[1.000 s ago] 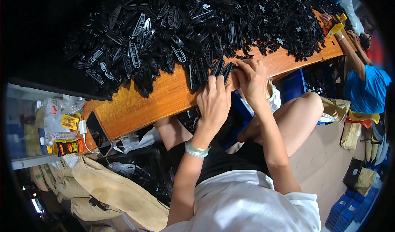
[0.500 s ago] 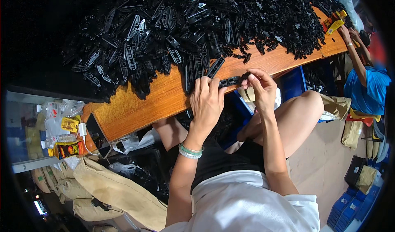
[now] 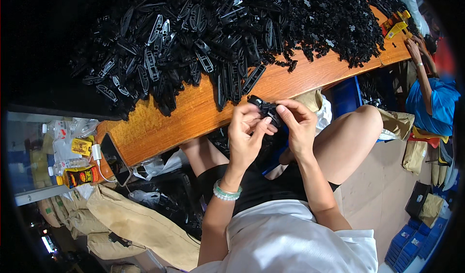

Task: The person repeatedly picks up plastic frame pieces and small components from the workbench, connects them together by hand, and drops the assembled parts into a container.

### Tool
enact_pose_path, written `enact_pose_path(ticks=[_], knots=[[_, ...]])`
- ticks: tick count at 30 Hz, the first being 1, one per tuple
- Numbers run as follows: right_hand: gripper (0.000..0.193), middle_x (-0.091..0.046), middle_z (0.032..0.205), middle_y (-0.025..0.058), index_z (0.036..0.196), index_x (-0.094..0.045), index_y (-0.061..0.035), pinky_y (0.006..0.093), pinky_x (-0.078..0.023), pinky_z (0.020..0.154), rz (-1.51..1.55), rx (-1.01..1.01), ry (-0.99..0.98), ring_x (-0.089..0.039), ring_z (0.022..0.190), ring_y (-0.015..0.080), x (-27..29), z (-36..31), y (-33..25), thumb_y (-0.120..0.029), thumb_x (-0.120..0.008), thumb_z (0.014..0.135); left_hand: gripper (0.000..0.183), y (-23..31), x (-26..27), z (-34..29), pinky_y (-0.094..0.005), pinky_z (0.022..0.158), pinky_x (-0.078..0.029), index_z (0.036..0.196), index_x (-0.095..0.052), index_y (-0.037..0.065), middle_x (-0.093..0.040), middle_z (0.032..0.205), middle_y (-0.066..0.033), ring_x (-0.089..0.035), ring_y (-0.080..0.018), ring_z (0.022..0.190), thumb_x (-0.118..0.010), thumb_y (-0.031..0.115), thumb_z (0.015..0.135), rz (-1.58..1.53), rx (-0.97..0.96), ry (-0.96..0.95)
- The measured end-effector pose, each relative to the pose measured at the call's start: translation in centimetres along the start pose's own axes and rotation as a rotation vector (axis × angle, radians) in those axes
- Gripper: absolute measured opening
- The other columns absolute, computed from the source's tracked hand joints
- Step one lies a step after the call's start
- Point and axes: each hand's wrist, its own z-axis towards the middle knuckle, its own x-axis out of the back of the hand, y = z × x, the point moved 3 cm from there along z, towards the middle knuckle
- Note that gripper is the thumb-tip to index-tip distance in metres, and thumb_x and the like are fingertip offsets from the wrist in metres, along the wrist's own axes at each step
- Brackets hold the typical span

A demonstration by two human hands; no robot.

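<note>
In front of the table edge, above my lap, both hands hold up a black plastic part (image 3: 264, 106) with raised sections. My left hand (image 3: 246, 131) grips it from below and the left, its fingers slightly blurred. My right hand (image 3: 299, 129) pinches its right end between thumb and fingers. A small dark piece at that end cannot be told apart from the larger part. Beyond the hands lies a heap of long black plastic frames (image 3: 151, 62), some of them close to the table's front edge. To its right spreads a heap of small black clips (image 3: 334, 26).
The wooden table (image 3: 160, 132) runs across the front. Bottles (image 3: 81, 175) and a phone (image 3: 114, 156) are at the left. Below the table are a black bag (image 3: 169, 195) and a blue bin (image 3: 345, 98). A co-worker in a blue shirt (image 3: 428, 101) reaches over the table's far right.
My left hand has lifted the black part off the table edge and drawn it toward me. My right hand has moved lower, and both hands now meet on the part.
</note>
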Motion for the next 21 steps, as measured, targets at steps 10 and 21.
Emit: enact_pose_path(ticks=[10,21], knots=[[0.011,-0.066,0.088,0.0088,0.091,-0.066,0.0021,0.0267,-0.045,0.077,-0.239,0.301,-0.113,-0.060,0.086,0.0159,-0.2,-0.2,-0.6,0.001,-0.064,0.080,0.025,1.3,1.4,0.3,-0.0246,0.061,-0.056,0.104,-0.050,-0.005,-0.063,0.082,-0.0138,-0.067,-0.0190,0.070,-0.062,-0.006,0.081,0.007,0.159,-0.033],[0.024,-0.064,0.090,0.0096,0.098,-0.065,0.0008,0.0266,-0.044,0.077,-0.251,0.137,-0.158,-0.058,0.084,0.0164,0.1,-0.5,-0.7,-0.003,-0.070,0.075,0.011,2.3,1.0,0.2,-0.0215,0.056,-0.050,0.094,-0.056,-0.003,-0.063,0.074,-0.0100,-0.063,-0.0139,0.063,-0.059,-0.001,0.084,0.215,0.102,-0.030]])
